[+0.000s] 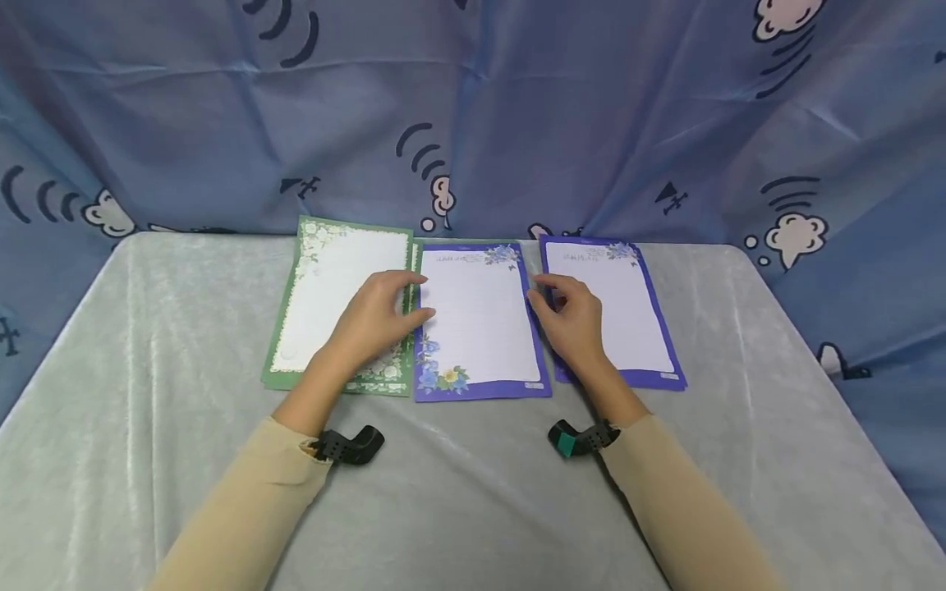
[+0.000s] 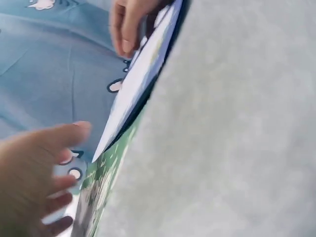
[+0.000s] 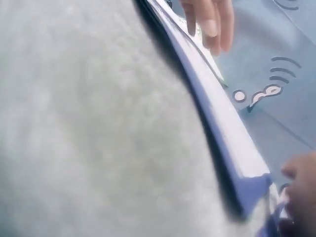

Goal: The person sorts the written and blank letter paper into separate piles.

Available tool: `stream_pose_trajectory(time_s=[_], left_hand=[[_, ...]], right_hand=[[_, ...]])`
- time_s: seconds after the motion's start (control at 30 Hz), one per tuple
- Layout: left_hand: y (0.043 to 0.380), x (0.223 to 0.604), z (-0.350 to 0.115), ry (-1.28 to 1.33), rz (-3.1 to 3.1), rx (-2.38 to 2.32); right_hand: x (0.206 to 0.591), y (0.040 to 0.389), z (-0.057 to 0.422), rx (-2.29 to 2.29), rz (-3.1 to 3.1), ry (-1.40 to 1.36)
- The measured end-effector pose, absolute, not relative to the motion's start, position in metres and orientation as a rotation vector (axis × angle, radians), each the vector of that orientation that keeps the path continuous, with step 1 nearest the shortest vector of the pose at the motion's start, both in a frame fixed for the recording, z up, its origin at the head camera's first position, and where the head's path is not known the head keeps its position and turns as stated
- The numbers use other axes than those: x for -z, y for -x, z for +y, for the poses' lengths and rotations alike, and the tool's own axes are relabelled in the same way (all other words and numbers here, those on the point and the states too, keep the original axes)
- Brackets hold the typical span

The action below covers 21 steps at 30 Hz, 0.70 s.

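"What sort of place is this?"
"Can't tell, home or office: a blue cartoon-print curtain [image 1: 517,156] hides whatever lies behind."
"So what shows?"
"A grey, plush-topped bench [image 1: 458,501] standing before that curtain."

Two purple-bordered top sheets [image 1: 480,320] [image 1: 628,328] are being shown at centre and centre right, one green-bordered top sheet [image 1: 340,254] at centre left. Two hands [image 1: 373,316] [image 1: 576,324] are being seen mid-frame, with two wrist devices [image 1: 351,447] [image 1: 576,439], two beige sleeves [image 1: 244,501] [image 1: 680,501] and one table [image 1: 473,525] lower down.

Illegibly small heading [image 1: 460,258] on middle purple-bordered sheet [image 1: 479,320]; blurred, edge-cropped left hand [image 2: 27,180] in its wrist view.
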<state>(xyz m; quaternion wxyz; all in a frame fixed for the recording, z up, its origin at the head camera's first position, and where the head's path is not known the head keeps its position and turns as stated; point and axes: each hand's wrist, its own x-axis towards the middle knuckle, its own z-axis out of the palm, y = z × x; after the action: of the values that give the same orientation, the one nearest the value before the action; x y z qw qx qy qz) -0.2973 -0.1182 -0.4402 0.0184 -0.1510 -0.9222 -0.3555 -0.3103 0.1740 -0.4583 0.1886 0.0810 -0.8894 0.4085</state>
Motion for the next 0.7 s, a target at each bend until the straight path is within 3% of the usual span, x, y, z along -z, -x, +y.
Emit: stream_pose_trajectory(time_s=[0.2,0.7], left_hand=[[0.303,0.460,-0.120,0.487,-2.907,0.995],[0.303,0.466,-0.121,0.476,-2.905,0.968]], right_hand=[[0.461,0.312,0.178,-1.013,-2.647,-0.200],[0.464,0.310,0.175,-0.965,-2.680,-0.320]])
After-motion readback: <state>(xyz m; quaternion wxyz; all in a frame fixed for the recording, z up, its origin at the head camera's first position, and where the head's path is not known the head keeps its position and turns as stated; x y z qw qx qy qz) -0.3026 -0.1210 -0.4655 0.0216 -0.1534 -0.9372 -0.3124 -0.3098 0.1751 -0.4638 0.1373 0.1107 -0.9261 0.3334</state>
